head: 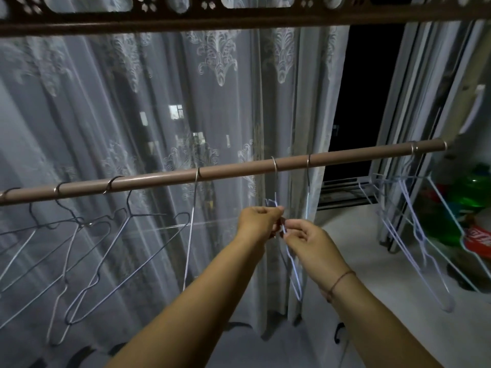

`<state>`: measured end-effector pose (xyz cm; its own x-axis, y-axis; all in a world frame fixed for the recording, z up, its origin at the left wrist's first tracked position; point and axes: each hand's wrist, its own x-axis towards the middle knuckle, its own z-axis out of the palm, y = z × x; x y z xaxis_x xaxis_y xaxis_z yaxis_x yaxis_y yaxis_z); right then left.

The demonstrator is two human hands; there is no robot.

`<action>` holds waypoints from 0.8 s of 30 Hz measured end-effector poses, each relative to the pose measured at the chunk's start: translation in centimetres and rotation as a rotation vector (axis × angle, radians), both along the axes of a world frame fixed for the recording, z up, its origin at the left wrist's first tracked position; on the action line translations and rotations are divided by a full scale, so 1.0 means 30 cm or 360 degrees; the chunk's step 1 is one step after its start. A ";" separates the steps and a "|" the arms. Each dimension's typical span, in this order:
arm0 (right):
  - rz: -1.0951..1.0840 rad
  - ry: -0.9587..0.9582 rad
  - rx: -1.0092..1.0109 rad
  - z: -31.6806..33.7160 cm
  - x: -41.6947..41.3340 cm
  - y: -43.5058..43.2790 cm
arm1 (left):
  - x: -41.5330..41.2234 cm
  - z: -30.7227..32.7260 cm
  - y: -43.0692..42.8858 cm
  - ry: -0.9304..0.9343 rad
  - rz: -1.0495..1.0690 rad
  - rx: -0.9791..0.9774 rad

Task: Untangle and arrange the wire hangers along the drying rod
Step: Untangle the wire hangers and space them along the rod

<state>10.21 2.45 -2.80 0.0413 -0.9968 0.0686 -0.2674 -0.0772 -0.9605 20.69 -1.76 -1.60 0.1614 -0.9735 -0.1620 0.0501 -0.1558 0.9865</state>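
Observation:
A brown drying rod (233,170) runs across the view, rising to the right. Several wire hangers hang from it: a tangled cluster (87,235) at the left, a single one (190,229) left of centre, and white hangers (414,235) near the right end. Below the rod's middle, two pale blue hangers (295,272) hang close together. My left hand (259,219) pinches their upper wires. My right hand (305,239) pinches the wire just to the right, almost touching the left hand.
A sheer patterned curtain (159,115) hangs right behind the rod. A dark window opening (364,102) lies to the right. A white wire rack (451,235) with green bottles and a red package stands at the far right. A dark carved beam (239,19) spans overhead.

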 end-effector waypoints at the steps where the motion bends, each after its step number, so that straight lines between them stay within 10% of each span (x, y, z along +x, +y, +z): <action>1: -0.0006 0.0026 -0.0019 0.000 -0.004 0.005 | 0.005 -0.001 0.006 -0.0020 -0.0001 -0.0006; 13: 0.0227 0.0005 -0.0656 0.068 0.217 0.166 | 0.345 0.049 0.213 -0.0334 0.0574 -0.0656; 24: 0.0337 0.0213 -0.0263 -0.030 0.690 0.172 | 0.752 0.005 0.291 -0.0394 0.0673 -0.0382</action>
<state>30.90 7.61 -3.70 0.2665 -0.9408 0.2093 -0.3523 -0.2972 -0.8875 43.25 6.98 -1.44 0.5519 -0.8204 0.1494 -0.1789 0.0586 0.9821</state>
